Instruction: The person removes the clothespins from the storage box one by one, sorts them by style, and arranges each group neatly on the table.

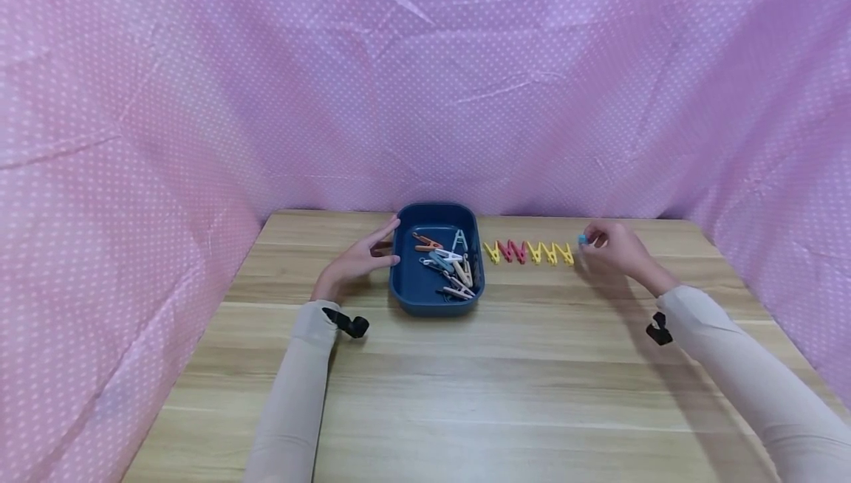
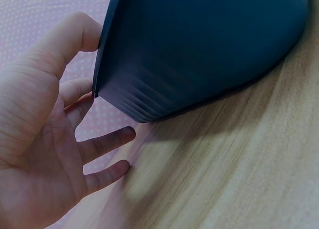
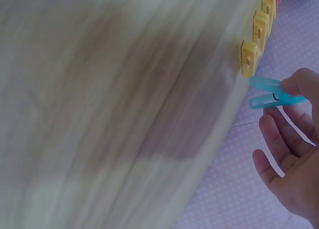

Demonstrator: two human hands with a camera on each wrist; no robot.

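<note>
My right hand [image 1: 614,250] pinches a turquoise clothespin [image 3: 266,93] between thumb and fingers, at the right end of a row of clothespins. That row stands on the table to the right of the bin: a yellow clothespin [image 1: 493,252] at the left, two red ones [image 1: 511,251], then three yellow ones [image 1: 550,254]. With its fingers spread, my left hand [image 1: 359,258] touches the left rim of a dark blue bin [image 1: 435,308]. In the left wrist view the thumb [image 2: 84,32] rests against the rim. Several clothespins in orange, white, blue and beige lie jumbled inside the bin.
The wooden table [image 1: 459,394] reaches back to a pink polka-dot cloth [image 1: 465,99] hanging behind and at both sides. Its far edge runs just behind the bin and the row. A black wrist camera [image 1: 357,326] sits on the left sleeve, another [image 1: 659,329] on the right.
</note>
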